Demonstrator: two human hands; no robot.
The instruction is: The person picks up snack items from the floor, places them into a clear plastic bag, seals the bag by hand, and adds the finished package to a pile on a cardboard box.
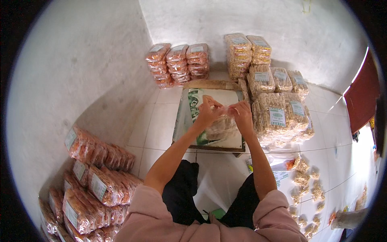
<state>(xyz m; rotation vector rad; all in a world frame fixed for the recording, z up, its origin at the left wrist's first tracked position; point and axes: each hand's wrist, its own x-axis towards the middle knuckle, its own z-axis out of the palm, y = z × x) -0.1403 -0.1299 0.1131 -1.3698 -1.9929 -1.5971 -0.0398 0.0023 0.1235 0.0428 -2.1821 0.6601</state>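
A clear plastic bag of pale snack sticks [222, 127] lies on a low table [184, 133] with a green and white top. My left hand [209, 112] pinches the bag's gathered mouth from one side. On the other side, my right hand [242, 113] grips the same plastic between thumb and fingers. Both hands are close together over the table, and the fingers partly cover the bag's mouth. Just right of the table stands a stack of filled snack bags [269, 121] with labels.
Orange snack packs [177, 65] are stacked by the back wall, and more packs [99, 187] are piled at my left. Tall pale packs [239, 54] stand behind the table. Loose snack bunches [302, 178] lie on the tiled floor at right, near printed labels [281, 177].
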